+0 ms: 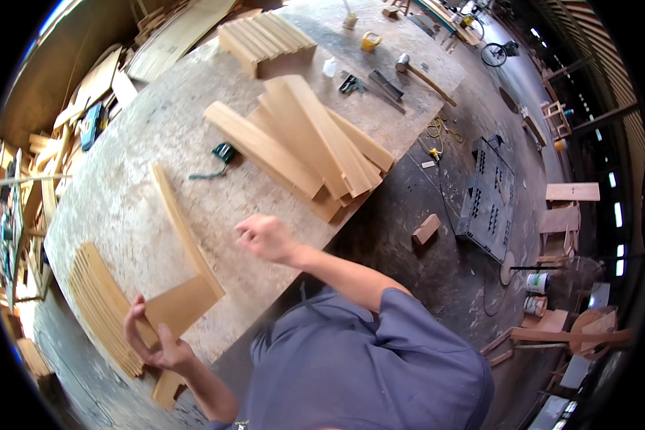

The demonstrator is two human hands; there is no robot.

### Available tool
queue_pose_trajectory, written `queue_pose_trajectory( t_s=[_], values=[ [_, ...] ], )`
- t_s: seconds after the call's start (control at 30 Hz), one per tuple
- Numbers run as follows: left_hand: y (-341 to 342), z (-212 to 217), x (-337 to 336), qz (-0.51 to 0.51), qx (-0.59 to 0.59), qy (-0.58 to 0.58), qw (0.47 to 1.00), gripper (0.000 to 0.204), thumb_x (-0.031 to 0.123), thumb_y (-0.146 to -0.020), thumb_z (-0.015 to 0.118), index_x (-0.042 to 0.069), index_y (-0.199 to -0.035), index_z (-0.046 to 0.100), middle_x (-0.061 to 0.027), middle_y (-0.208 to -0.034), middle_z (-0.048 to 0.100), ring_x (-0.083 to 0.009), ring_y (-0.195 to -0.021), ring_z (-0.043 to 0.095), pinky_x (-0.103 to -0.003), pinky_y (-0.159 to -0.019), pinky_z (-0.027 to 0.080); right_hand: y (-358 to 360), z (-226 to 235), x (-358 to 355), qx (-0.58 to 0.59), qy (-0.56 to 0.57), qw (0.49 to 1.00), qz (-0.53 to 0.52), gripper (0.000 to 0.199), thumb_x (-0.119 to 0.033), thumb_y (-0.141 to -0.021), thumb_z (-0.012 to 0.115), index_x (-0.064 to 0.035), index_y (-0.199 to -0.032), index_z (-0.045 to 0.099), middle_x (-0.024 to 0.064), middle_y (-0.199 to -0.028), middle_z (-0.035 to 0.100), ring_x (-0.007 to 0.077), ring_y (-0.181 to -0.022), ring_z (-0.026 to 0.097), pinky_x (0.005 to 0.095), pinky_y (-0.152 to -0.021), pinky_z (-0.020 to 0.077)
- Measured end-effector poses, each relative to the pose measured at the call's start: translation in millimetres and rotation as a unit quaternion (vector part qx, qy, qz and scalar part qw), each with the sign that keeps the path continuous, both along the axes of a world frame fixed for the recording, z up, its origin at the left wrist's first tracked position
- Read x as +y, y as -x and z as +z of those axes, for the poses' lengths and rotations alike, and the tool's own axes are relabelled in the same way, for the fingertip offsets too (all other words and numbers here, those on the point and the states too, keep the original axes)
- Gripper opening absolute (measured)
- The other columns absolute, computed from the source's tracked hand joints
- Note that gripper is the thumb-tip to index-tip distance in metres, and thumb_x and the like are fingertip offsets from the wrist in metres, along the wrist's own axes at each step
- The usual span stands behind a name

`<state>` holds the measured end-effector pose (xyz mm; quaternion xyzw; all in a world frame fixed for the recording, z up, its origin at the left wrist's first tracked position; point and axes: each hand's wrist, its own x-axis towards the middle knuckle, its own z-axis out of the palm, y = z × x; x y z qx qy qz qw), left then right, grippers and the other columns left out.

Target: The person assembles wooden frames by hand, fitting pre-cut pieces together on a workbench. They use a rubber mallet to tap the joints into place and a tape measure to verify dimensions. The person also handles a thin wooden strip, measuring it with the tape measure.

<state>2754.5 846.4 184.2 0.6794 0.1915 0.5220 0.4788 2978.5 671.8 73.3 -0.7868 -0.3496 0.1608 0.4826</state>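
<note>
The pale worktable (pixel 122 208) fills the left and middle of the frame, its wide top giving the wood room to lie in separate groups. Loose boards (pixel 315 136) lie fanned and overlapping at upper centre, their near ends by the table edge, perhaps for easy reach. Beyond them, at the top, a stack of pieces (pixel 269 39) sits squared together, while curved slats (pixel 104 308) line up side by side at lower left, probably to keep like with like. Between these groups a narrow strip (pixel 183 226) slants down to meet a wide board (pixel 186 304) at a corner — whether they are joined I cannot tell. A mallet (pixel 426 81) lies at upper right, out of the way. At lower left, the left hand (pixel 166 350) curves around the board's far end, seemingly to steady it; thumb and fingers stand apart, and how firmly they press is unclear. The right hand (pixel 269 239), mid-frame, has its fingers curled together over the tabletop — nothing shows in it. Smallest are a tape measure (pixel 223 152) and a white bottle (pixel 330 67), both set aside from the strip.
</note>
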Motion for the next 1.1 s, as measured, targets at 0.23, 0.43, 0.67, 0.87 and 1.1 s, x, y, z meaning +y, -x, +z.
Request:
queue_pose_trajectory(
  t_s=[0.23,0.43,0.67,0.87,1.1],
  values=[
    [-98.4,-70.8,-46.2,0.088,0.141,-0.134,0.977,0.053,0.01,-0.084,0.062,-0.007,-0.133,0.051,-0.0233,-0.131,0.057,-0.0374,-0.128,0.053,-0.048,-0.112,0.043,-310.0,-51.4,-203.8,-0.243,0.014,0.884,-0.399,0.023,-0.01,-0.081,0.07,-0.0059,-0.103,0.068,0.0156,-0.095,0.068,0.0333,-0.087,0.068,0.043,-0.076,0.0553],
    [-291.2,-91.1,-96.3,0.053,0.172,-0.163,0.97,0.051,0.007,-0.084,0.064,-0.005,-0.132,0.052,-0.0204,-0.13,0.059,-0.0346,-0.126,0.055,-0.047,-0.109,0.044,-502.6,-75.1,-336.1,-0.176,0.148,0.861,-0.453,0.034,-0.003,-0.082,0.053,-0.0007,-0.115,0.058,0.0216,-0.124,0.057,0.0419,-0.116,0.054,0.0471,-0.098,0.0474],
    [-362.5,-105.1,-42.1,0.102,0.245,-0.085,0.961,0.05,0.003,-0.084,0.066,-0.002,-0.132,0.054,-0.0169,-0.129,0.06,-0.0313,-0.124,0.056,-0.046,-0.107,0.046,-696.2,-158.9,-435.4,-0.188,0.292,0.798,-0.493,0.052,-0.027,-0.097,0.047,-0.0034,-0.143,0.044,0.0193,-0.153,0.04,0.0353,-0.139,0.042,0.0506,-0.112,0.0368],
    [-237.8,-71.2,43.6,0.266,0.222,0.077,0.935,0.049,0.0,-0.083,0.068,0.001,-0.131,0.056,-0.014,-0.128,0.062,-0.0285,-0.121,0.058,-0.046,-0.105,0.047,-736.7,-133.8,-494.2,-0.137,0.495,0.766,-0.386,0.063,-0.025,-0.098,0.047,-0.0119,-0.157,0.029,0.0119,-0.164,0.029,0.0301,-0.15,0.03,0.0593,-0.117,0.0286],
    [34.9,36.6,-7.3,0.339,0.103,0.256,0.899,0.05,-0.003,-0.083,0.07,0.004,-0.131,0.058,-0.0106,-0.126,0.063,-0.0253,-0.119,0.059,-0.044,-0.103,0.048,-750.5,-147.0,-475.8,-0.11,0.395,0.868,-0.281,0.029,-0.022,-0.098,0.056,-0.0071,-0.123,0.057,0.0063,-0.099,0.055,0.0217,-0.089,0.054,0.0384,-0.074,0.0467]
  ],
)
